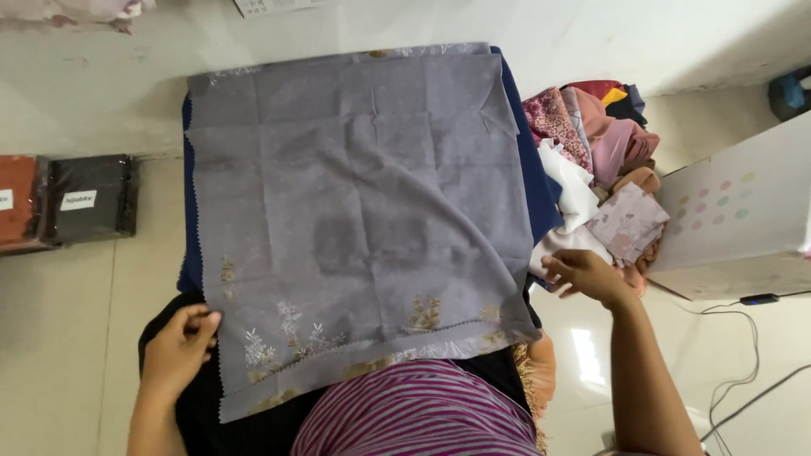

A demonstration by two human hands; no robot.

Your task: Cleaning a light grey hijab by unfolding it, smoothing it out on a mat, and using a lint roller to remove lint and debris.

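The left hand [179, 344] sits at the near left edge of the grey scarf [355, 219], fingers curled over and pinching the scalloped hem there. The right hand [583, 274] is off to the side, past the scarf's near right corner, fingers half open and resting on the white cloth [574, 198] at the foot of a pile of folded scarves [604, 139]; it does not look closed on anything. Both forearms angle up from the lower edge of the view, the right one stretched further out.

The grey scarf lies spread flat and nearly square over a dark blue cloth [532, 181] on the person's lap, its flowered border nearest the body, a few creases left in the middle. Judging by this, the spreading is done and no fold has been started. A small folded pink patterned piece [627, 224] lies on the pile beside a white box [735, 211]. Wrapped packs [68, 201] sit on the floor [59, 338] to the left.
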